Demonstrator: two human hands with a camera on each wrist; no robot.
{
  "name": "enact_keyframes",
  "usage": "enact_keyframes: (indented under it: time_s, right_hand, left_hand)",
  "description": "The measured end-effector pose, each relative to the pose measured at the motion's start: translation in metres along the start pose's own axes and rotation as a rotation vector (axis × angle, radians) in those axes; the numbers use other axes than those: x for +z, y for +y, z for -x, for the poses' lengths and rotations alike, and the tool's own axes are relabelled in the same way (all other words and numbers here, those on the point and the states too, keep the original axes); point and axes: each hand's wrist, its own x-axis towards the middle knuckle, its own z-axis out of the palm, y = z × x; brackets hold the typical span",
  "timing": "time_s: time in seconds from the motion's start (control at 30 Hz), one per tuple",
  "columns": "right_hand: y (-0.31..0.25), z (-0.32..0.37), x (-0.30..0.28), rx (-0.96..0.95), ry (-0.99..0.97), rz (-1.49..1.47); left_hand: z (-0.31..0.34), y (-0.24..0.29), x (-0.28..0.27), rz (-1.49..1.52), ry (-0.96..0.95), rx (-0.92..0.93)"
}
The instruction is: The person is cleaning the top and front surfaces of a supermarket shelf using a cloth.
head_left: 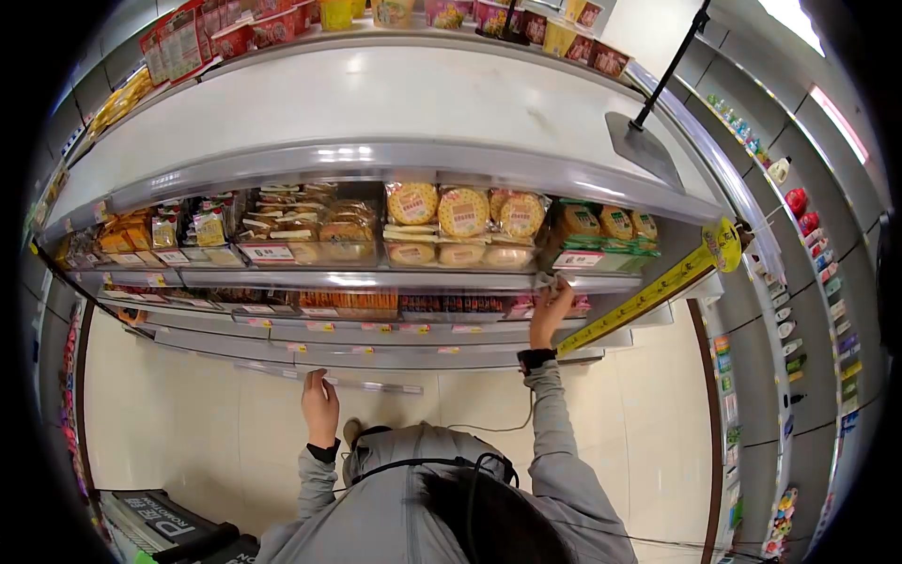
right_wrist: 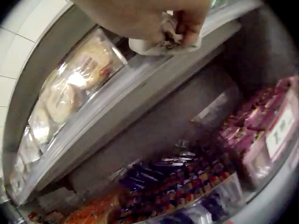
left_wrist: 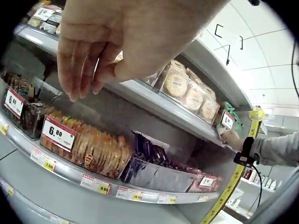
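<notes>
The right hand [head_left: 552, 315] grips a crumpled whitish cloth [head_left: 545, 281] at the clear front strip of the shelf [head_left: 404, 279]. In the right wrist view, curled fingers pinch the cloth [right_wrist: 163, 44] against the shelf edge [right_wrist: 126, 84], beside packs of round biscuits [right_wrist: 88, 65]. The left hand [head_left: 320, 411] hangs in front of the lower shelves with nothing in it. In the left wrist view that hand [left_wrist: 126, 42] has its fingers loosely bent above bagged snacks [left_wrist: 93, 144], and the right hand [left_wrist: 232, 138] shows at the far end of the shelf.
A yellow printed strip [head_left: 648, 299] runs along the shelf's right end. A black stand [head_left: 639, 141] rests on the white upper shelf [head_left: 376, 94]. Cup packages [head_left: 272, 30] line the top. A dark folded item with lettering [head_left: 160, 522] lies at lower left; a cable [head_left: 498, 430] hangs near the right arm.
</notes>
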Motion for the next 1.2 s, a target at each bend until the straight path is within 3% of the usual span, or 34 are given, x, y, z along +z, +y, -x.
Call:
enact_keyframes:
  time_s: [0.07, 0.13, 0.2, 0.3, 0.33, 0.4, 0.47, 0.53, 0.63, 0.87, 0.97, 1.07, 1.2]
  right_hand:
    - [-0.019, 0.015, 0.011, 0.034, -0.071, -0.109]
    - [-0.048, 0.03, 0.02, -0.12, -0.236, -0.01]
    - [-0.063, 0.046, 0.033, -0.138, -0.369, -0.073]
    - [-0.068, 0.041, 0.027, -0.052, -0.519, -0.167]
    - [-0.061, 0.037, 0.024, -0.046, -0.524, -0.167]
    - [-0.033, 0.019, 0.007, -0.268, -0.392, 0.031]
    - [0.017, 0.003, -0.002, -0.188, -0.211, 0.106]
    - [0.013, -0.023, -0.03, -0.05, -0.132, 0.046]
    - [0.003, -0.021, -0.027, -0.006, -0.09, 0.08]
    - [-0.068, 0.047, 0.036, -0.334, -0.372, 0.019]
    - [-0.079, 0.05, 0.04, -0.253, -0.489, -0.07]
    - [-0.035, 0.041, 0.033, -0.36, -0.421, 0.066]
    - [0.008, -0.002, -0.017, -0.216, -0.28, 0.167]
  left_hand:
    - [0.008, 0.006, 0.005, 0.003, -0.006, -0.014]
    - [0.012, 0.011, 0.011, 0.01, -0.008, -0.02]
    - [0.015, 0.016, 0.017, 0.021, -0.011, -0.018]
    - [0.01, 0.027, 0.02, -0.004, -0.006, 0.019]
    - [0.008, 0.032, 0.02, -0.008, -0.011, 0.015]
    - [0.005, 0.04, 0.019, -0.002, 0.009, 0.019]
    - [0.006, 0.041, 0.018, -0.009, 0.016, -0.006]
    - [0.011, 0.039, 0.018, -0.001, 0.031, -0.017]
    - [0.02, 0.027, 0.021, -0.035, 0.024, -0.025]
    - [0.021, 0.027, 0.022, -0.054, -0.028, -0.083]
    - [0.015, 0.044, 0.024, -0.039, -0.038, -0.03]
    - [0.014, 0.057, 0.021, -0.048, -0.045, -0.015]
    - [0.02, 0.057, 0.019, -0.037, -0.042, -0.033]
